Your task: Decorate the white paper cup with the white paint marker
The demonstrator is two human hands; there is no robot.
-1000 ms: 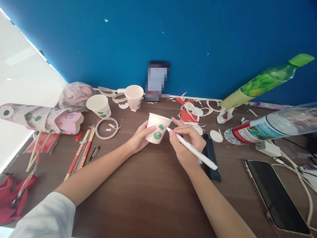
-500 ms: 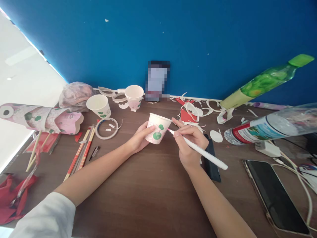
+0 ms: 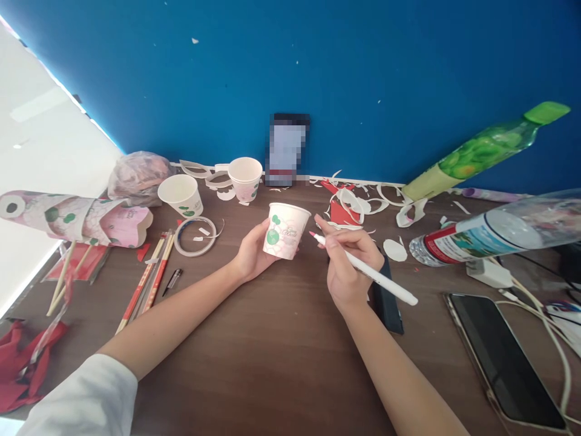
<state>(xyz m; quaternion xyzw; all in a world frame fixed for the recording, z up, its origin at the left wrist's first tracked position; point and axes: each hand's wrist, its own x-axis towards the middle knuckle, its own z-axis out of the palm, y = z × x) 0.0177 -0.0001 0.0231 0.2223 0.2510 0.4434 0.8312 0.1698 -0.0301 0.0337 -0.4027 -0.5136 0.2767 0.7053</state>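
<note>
My left hand (image 3: pixel 251 254) grips a white paper cup (image 3: pixel 285 230) with a green round print, held upright just above the brown table (image 3: pixel 272 363). My right hand (image 3: pixel 347 266) is closed on a white marker pen (image 3: pixel 367 272) with a pink tip. The tip points at the cup's right side from a short gap, not touching it. A dark flat object (image 3: pixel 385 297) lies on the table under my right hand.
Two more paper cups (image 3: pixel 181 194) (image 3: pixel 246 177) stand at the back left, beside a tape ring (image 3: pixel 196 235), chopsticks (image 3: pixel 149 278) and a pink paper-cup fish (image 3: pixel 77 218). Paper scraps (image 3: pixel 363 203), a green bottle (image 3: pixel 485 148), a water bottle (image 3: pixel 494 233), a phone (image 3: pixel 503 357) and cables lie right.
The cup has been turned in my left hand, so the green print now faces left. The pen tip has come off the cup and drawn slightly to the right.
</note>
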